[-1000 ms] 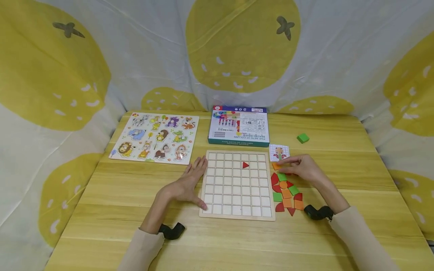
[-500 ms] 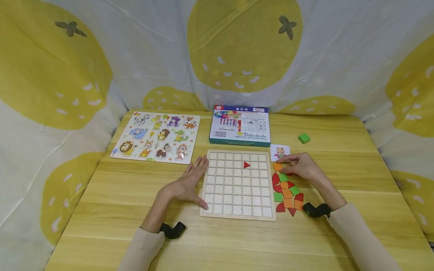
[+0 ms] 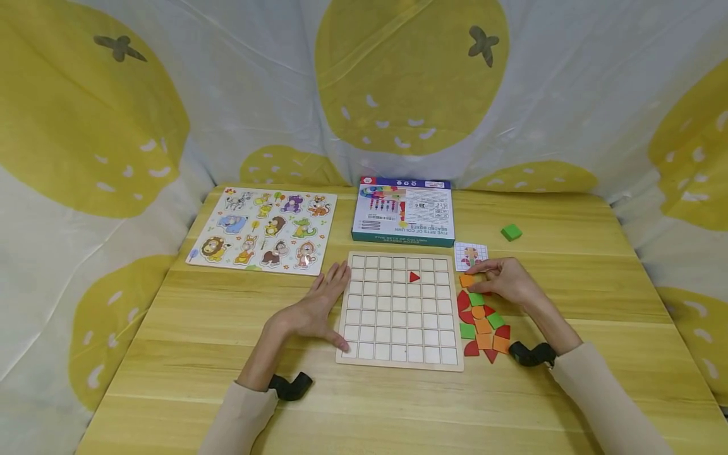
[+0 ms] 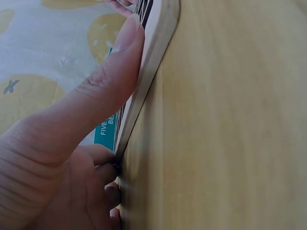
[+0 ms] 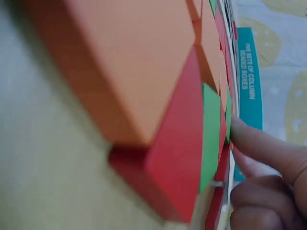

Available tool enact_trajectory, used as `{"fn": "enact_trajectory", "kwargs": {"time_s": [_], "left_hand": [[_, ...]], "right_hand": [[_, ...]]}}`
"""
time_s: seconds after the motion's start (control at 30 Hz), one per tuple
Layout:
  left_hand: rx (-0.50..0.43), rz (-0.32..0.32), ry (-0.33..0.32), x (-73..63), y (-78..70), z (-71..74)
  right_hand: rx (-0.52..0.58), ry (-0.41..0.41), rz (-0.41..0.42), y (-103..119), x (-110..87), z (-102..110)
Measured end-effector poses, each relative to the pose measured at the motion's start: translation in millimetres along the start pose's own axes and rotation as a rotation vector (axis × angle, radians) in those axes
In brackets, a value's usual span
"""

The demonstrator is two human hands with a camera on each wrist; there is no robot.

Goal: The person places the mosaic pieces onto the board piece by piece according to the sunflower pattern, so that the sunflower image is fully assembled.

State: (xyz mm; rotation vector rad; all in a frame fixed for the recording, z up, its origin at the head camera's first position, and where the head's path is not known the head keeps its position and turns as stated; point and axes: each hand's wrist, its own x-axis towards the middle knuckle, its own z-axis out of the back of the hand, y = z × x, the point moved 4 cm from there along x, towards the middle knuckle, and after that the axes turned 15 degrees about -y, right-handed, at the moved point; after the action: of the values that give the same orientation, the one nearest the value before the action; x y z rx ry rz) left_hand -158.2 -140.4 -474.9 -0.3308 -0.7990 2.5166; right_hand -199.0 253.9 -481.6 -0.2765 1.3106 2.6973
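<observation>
My left hand [image 3: 315, 309] rests along the left side of a wooden grid board [image 3: 457, 316], its thumb on the near left corner and its fingers spread at the upper left edge. Close up in the left wrist view, the thumb [image 4: 96, 100] presses on the board's rim. One red triangle block [image 3: 414, 277] sits in a cell in the second row from the back. To the right of the board, my right hand [image 3: 509, 281] pinches an orange square block [image 3: 466, 280] between thumb and index finger, the other fingers curled in. Green, red and orange blocks [image 3: 483, 325] lie just below it.
A printed pattern card [image 3: 471, 254] lies beyond the right hand. Behind the board is a toy box [image 3: 404, 212]; an animal puzzle [image 3: 264, 230] lies back left. Some green blocks [image 3: 511, 232] sit apart at back right. A patterned cloth [image 3: 256, 95] hangs behind the table.
</observation>
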Motion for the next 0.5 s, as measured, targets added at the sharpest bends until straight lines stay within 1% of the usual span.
{"fn": "enact_trajectory", "kwargs": {"time_s": [0.07,0.13,0.2,0.27,0.33,0.5], "left_hand": [[0.001,0.000,-0.002,0.1,0.0,-0.2],[0.000,0.001,-0.003,0.2,-0.1,-0.4],[-0.001,0.003,-0.003,0.5,0.1,-0.5],[-0.004,0.004,-0.003,0.9,0.3,-0.8],[-0.001,0.004,-0.003,1.0,0.6,-1.1],[0.019,-0.003,-0.004,0.8,-0.5,-2.1]], "right_hand": [[-0.044,-0.001,0.046,2.4,-0.5,0.0],[-0.090,-0.009,0.112,6.3,-0.6,-0.7],[-0.113,-0.020,0.162,12.3,-1.2,-2.1],[-0.116,-0.029,0.190,19.3,-1.6,-5.1],[-0.102,-0.021,0.201,29.7,-2.1,-11.2],[-0.037,0.061,0.213,59.7,0.8,-38.3]]}}
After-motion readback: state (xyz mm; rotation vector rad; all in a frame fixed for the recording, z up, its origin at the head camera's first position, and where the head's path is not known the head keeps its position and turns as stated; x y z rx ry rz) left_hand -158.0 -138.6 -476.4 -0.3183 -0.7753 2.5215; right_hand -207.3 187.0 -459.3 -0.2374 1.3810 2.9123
